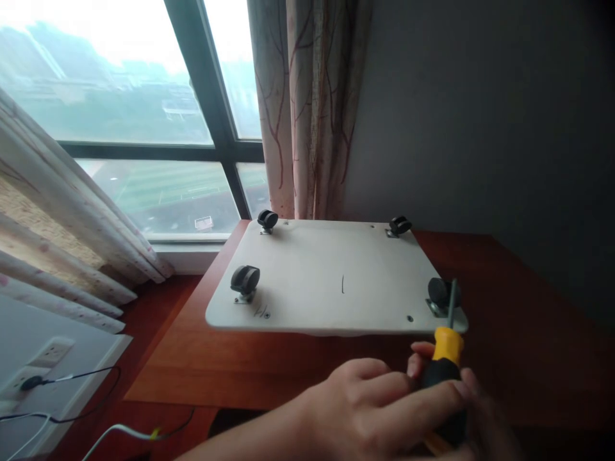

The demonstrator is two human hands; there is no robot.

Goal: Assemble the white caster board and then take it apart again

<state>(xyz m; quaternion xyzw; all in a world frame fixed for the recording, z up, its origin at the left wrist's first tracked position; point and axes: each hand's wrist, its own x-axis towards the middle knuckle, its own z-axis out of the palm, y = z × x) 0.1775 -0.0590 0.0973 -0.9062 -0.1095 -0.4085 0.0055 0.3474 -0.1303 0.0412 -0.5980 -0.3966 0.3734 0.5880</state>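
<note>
A screwdriver [448, 346] with a yellow and black handle points up and away at the lower right. My left hand [379, 406] has its fingers wrapped round the handle. Behind the handle, my right hand [487, 410] is dim and blurred, partly hidden, and its grip does not show clearly. Beyond them lies a white board [327, 275] with a caster near each corner. The screwdriver's shaft overlaps the near right caster [439, 293] in view; whether they touch cannot be told. The near left caster [245, 280] stands upright on its plate.
The board rests on a reddish-brown wooden table [206, 365]. Behind it are a patterned curtain [307, 109], a window and a grey wall. At the lower left, a plug [31, 383] sits in a wall socket, with black and white cables hanging near the table's left edge.
</note>
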